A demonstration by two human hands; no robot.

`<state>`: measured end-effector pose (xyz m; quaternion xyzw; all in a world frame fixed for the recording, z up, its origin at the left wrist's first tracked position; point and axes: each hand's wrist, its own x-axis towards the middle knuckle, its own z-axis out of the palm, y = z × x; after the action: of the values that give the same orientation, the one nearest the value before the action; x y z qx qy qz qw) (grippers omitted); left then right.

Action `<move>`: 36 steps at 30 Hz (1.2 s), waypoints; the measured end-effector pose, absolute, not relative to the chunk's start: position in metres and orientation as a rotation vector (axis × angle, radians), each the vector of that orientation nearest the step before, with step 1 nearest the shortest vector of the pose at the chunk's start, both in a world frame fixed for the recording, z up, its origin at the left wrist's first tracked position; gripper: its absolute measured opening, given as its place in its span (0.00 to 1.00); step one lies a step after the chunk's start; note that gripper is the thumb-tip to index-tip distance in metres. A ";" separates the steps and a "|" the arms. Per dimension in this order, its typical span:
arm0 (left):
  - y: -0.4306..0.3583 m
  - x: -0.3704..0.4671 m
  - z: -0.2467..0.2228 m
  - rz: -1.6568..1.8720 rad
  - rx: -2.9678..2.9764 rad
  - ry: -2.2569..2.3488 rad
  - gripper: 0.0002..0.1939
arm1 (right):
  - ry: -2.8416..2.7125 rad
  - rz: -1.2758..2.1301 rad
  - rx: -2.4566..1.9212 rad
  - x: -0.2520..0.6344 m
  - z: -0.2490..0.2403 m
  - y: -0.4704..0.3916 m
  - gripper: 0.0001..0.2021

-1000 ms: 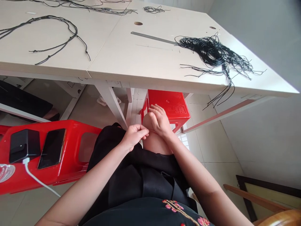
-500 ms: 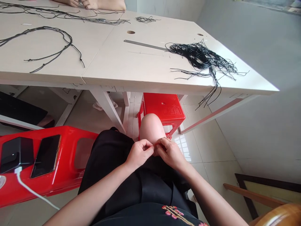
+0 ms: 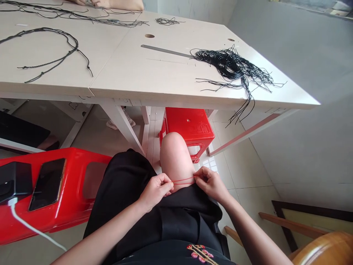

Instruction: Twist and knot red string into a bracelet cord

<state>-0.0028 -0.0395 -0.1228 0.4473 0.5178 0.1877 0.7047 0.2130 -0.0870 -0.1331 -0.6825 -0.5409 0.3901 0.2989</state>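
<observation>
A thin red cord (image 3: 183, 180) is stretched in two strands across my bare knee (image 3: 176, 158), above the black cloth on my lap. My left hand (image 3: 157, 189) pinches its left end between thumb and fingers. At the other end, my right hand (image 3: 211, 183) is closed on the cord in a similar pinch. Both hands are low over my lap, a short gap apart, with the strands running between them.
A pale table (image 3: 121, 79) spans the view ahead, bearing a black cord bundle (image 3: 231, 64), a metal ruler (image 3: 165, 50) and more cords. Another person's hands (image 3: 96, 3) are at its far side. A phone (image 3: 47, 184) lies on a red stool (image 3: 74, 176); another red stool (image 3: 187, 123) stands below the table.
My hands have moved apart from near touching, and the red cord now shows stretched between them. The view has shifted slightly.
</observation>
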 end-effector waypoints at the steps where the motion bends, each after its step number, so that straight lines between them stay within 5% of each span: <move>1: -0.039 -0.003 -0.124 0.429 0.981 1.160 0.07 | -1.427 1.051 -1.802 0.215 -0.133 -0.081 0.04; 11: -0.039 -0.004 -0.124 0.414 0.905 1.151 0.07 | -1.380 1.221 -1.785 0.239 -0.151 -0.076 0.06; 18: -0.041 -0.003 -0.124 0.410 0.879 1.156 0.08 | -1.282 1.238 -1.932 0.312 -0.190 -0.048 0.23; 23: -0.040 -0.002 -0.122 0.422 0.859 1.160 0.08 | -1.307 1.130 -2.084 0.344 -0.165 -0.042 0.40; 36: -0.041 0.002 -0.121 0.532 0.839 1.152 0.08 | -1.914 0.415 -2.022 0.153 -0.145 -0.062 0.35</move>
<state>0.0023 -0.0410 -0.1215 0.3801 0.5222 0.2409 0.7245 0.1529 -0.0618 -0.1449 -0.7089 -0.6708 0.1454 0.1625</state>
